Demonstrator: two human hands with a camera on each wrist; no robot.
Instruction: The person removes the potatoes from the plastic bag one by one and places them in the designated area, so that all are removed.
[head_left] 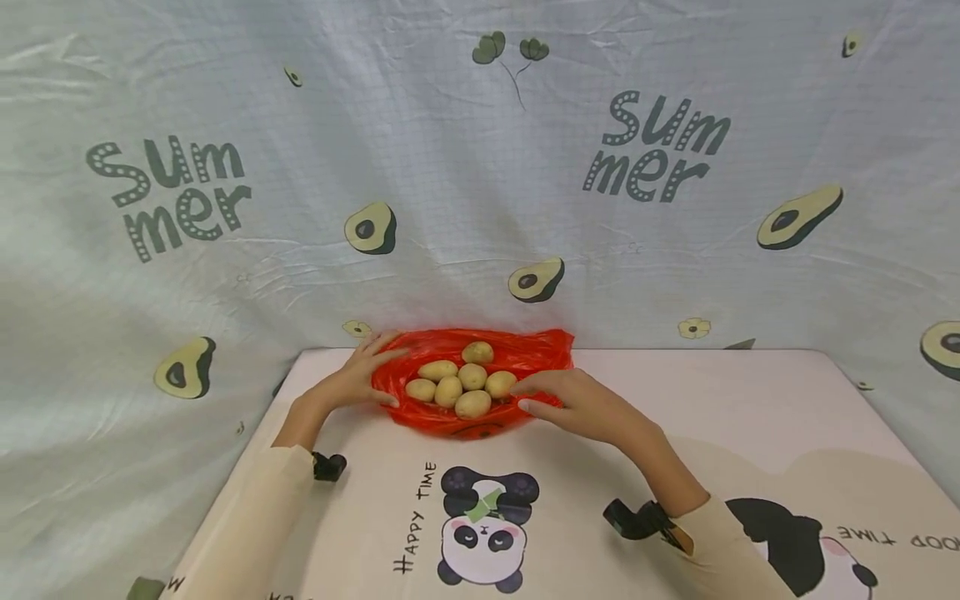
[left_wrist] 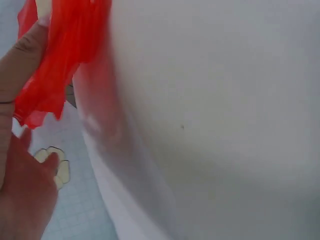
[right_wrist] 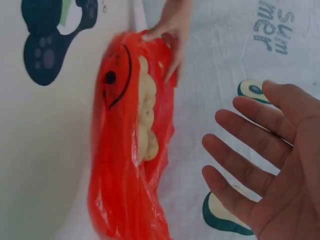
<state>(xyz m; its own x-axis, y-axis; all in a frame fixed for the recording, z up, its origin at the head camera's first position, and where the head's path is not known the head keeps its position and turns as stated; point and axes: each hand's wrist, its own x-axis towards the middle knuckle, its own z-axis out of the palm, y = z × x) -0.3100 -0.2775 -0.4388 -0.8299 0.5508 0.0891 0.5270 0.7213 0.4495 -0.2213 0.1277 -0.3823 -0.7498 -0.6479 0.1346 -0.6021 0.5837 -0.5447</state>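
A red plastic bag (head_left: pixel 540 348) lies spread at the table's far edge, with several yellowish potatoes (head_left: pixel 473 405) heaped in its opening. In the right wrist view the bag (right_wrist: pixel 117 170) shows a dark printed curve and dot, and the potatoes (right_wrist: pixel 146 116) peek out of its mouth. At the bag's left end my left hand (head_left: pixel 354 380) rests with spread fingers, its thumb against the red plastic (left_wrist: pixel 82 35). My right hand (head_left: pixel 583 405) hovers by the right end, fingers extended near the rightmost potato. Seen from its wrist, the right hand (right_wrist: pixel 292 145) has spread fingers and holds nothing.
The white table (head_left: pixel 360 500) carries printed pandas (head_left: pixel 483 546) and lettering. Right behind the bag rises a pale curtain (head_left: pixel 450 167) with avocado and "summer" prints. Each wrist wears a small black camera mount (head_left: pixel 636 518).
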